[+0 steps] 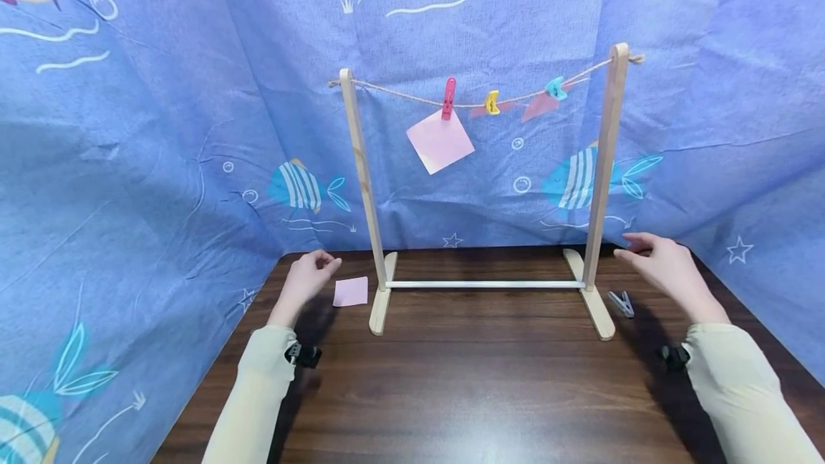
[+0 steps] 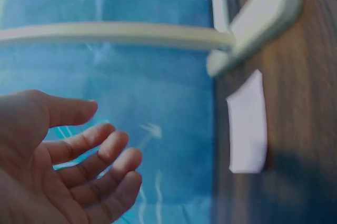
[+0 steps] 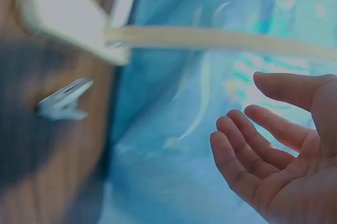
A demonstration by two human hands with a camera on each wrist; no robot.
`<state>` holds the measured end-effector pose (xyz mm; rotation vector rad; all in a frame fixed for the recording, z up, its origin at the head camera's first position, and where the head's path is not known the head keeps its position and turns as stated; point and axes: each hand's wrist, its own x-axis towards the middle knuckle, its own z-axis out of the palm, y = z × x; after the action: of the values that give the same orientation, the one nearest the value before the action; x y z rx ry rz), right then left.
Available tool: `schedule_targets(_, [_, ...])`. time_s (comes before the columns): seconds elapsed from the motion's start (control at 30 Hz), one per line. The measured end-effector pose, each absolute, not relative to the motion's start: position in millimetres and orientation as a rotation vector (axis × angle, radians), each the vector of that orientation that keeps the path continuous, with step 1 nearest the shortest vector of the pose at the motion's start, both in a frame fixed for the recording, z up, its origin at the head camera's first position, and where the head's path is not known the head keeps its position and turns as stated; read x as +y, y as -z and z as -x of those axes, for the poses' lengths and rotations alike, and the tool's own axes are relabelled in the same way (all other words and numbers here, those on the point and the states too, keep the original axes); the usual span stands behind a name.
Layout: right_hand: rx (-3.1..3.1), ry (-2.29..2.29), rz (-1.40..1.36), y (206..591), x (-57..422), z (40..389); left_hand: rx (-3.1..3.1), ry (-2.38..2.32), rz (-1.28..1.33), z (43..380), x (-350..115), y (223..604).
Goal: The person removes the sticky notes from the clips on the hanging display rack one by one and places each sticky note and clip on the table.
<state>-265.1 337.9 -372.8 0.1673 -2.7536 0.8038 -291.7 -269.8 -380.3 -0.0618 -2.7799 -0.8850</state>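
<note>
My left hand [image 1: 308, 279] hovers over the table's left side, fingers loosely bent and nothing in them. Just right of it lies a pink paper square [image 1: 351, 292], also seen in the left wrist view as a pale sheet [image 2: 247, 126]. On the far side, my right hand [image 1: 664, 269] hangs relaxed above the table, holding nothing. Below it, beside the stand's right foot, lies a grey clothespin [image 1: 621, 304]. Between the hands stands a wooden frame [image 1: 362, 170] with a string [image 1: 406, 95]; a red clothespin [image 1: 448, 99] holds a pink sheet [image 1: 441, 142] on it.
Farther right on the string, a yellow clip [image 1: 492, 102] and a blue clip [image 1: 556, 89] hold pink paper pieces [image 1: 540, 107]. A white rod [image 1: 483, 284] joins the frame's feet low over the brown table [image 1: 477, 378]. A blue patterned cloth [image 1: 161, 127] hangs behind.
</note>
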Motion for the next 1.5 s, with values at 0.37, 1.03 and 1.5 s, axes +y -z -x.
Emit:
schedule_targets(0.37, [-2.638, -0.841, -0.161, 307, 285, 256, -2.599, 1.087, 0.276, 286, -219, 339])
schedule_targets(1.03, [-1.944, -1.347, -0.323, 223, 217, 249, -2.365, 1.392, 0.563, 290, -161, 280])
schedule_targets(1.5, [-1.828, -1.478, -0.548, 158, 142, 263, -2.063, 1.934, 0.62, 308, -116, 271])
